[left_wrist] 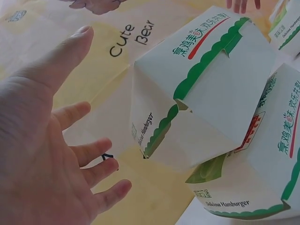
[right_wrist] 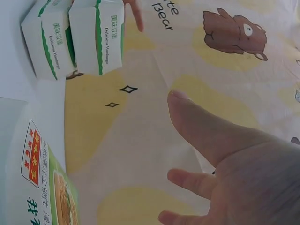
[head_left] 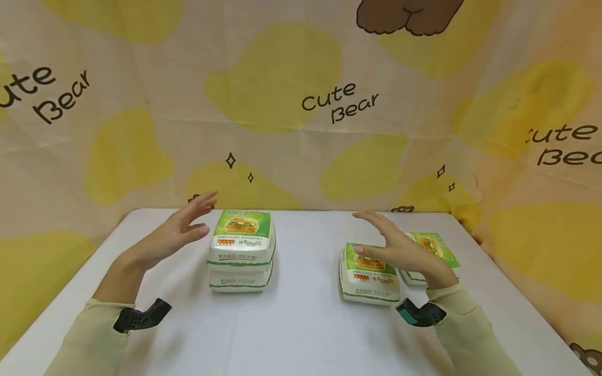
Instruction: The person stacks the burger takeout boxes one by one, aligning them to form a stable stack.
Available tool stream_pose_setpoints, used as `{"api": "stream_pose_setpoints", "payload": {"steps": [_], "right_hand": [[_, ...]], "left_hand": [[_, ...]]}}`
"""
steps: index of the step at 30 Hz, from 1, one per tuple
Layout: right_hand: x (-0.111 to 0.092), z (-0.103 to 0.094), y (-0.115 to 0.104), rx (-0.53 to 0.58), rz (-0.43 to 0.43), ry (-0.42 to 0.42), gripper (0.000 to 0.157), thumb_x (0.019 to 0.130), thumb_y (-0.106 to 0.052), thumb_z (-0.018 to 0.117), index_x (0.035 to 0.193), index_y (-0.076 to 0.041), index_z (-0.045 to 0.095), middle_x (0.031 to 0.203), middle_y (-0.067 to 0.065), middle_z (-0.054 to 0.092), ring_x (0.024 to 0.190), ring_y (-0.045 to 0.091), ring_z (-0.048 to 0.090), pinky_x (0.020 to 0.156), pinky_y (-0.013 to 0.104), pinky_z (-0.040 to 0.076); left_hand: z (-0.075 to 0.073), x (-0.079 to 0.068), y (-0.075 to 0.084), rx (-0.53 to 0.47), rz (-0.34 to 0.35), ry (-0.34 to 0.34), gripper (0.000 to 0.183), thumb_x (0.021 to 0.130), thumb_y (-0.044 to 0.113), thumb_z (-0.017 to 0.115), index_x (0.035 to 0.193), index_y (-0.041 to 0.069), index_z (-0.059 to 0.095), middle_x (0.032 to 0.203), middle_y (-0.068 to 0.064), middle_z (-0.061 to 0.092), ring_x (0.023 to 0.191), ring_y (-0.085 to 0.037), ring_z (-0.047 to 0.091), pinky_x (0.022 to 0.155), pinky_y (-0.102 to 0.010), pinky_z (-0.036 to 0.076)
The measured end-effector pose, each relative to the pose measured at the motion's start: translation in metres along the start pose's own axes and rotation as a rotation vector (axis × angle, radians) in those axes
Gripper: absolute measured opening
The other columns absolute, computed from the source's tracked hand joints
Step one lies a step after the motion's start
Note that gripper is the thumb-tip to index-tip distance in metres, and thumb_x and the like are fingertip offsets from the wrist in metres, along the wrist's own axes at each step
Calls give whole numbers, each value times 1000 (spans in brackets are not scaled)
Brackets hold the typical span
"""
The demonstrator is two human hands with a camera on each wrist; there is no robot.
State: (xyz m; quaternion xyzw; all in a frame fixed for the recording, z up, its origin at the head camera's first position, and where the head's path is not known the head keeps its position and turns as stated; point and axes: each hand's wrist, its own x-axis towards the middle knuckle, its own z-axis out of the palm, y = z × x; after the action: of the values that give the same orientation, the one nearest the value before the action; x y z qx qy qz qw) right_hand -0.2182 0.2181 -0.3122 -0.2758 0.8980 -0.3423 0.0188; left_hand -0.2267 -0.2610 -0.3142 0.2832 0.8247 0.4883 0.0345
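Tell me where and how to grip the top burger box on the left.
Probably grip the top burger box by its left and right walls, at its green scalloped edge, left hand from the left and right hand from the right. It flares widest there and narrows below; both sides look unobstructed, while the lower box sits beneath.

backdrop: "Cute Bear" | upper stacked box: "Delicious Hamburger", "美味汉堡" | lower stacked box: same

- We note a white table.
- Behind and beside the table: we see creased, yellow-patched cloth.
- Above the table's far edge: we read black "Cute Bear" lettering.
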Motion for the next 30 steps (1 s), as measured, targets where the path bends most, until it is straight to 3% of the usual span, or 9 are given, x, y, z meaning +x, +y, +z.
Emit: {"api": "stream_pose_setpoints", "payload": {"steps": [10, 16, 25, 30], "right_hand": [[-2, -7, 11, 38, 43, -56, 75, 96, -34, 69, 158, -17, 30, 167, 19, 21, 153, 48, 18, 114, 76, 23], [-5, -10, 17, -3, 61, -96, 78, 94, -35, 72, 157, -13, 32, 165, 22, 24, 152, 49, 19, 114, 76, 23], [-9, -11, 22, -19, 92, -184, 77, 92, -38, 74, 154, -11, 38, 162, 22, 30, 150, 49, 23, 115, 73, 25], [-13, -13, 21, -25, 114, -219, 78, 88, -36, 79, 151, -8, 42, 159, 24, 35, 148, 50, 28, 115, 70, 28]], "left_hand": [[1, 2, -2, -13, -4, -15, 83, 98, 11, 58, 162, 38, 12, 167, -16, 19, 153, -46, 14, 109, -79, 25], [2, 2, -7, 8, -8, -21, 85, 98, 13, 60, 162, 37, 10, 167, -18, 17, 152, -49, 14, 108, -78, 30], [4, -1, -13, 2, -8, -46, 88, 97, 13, 61, 163, 37, 7, 167, -19, 14, 152, -51, 11, 108, -81, 26], [5, 2, -13, 0, -7, -68, 91, 96, 16, 63, 162, 38, 4, 168, -18, 11, 153, -52, 8, 106, -79, 30]]}}
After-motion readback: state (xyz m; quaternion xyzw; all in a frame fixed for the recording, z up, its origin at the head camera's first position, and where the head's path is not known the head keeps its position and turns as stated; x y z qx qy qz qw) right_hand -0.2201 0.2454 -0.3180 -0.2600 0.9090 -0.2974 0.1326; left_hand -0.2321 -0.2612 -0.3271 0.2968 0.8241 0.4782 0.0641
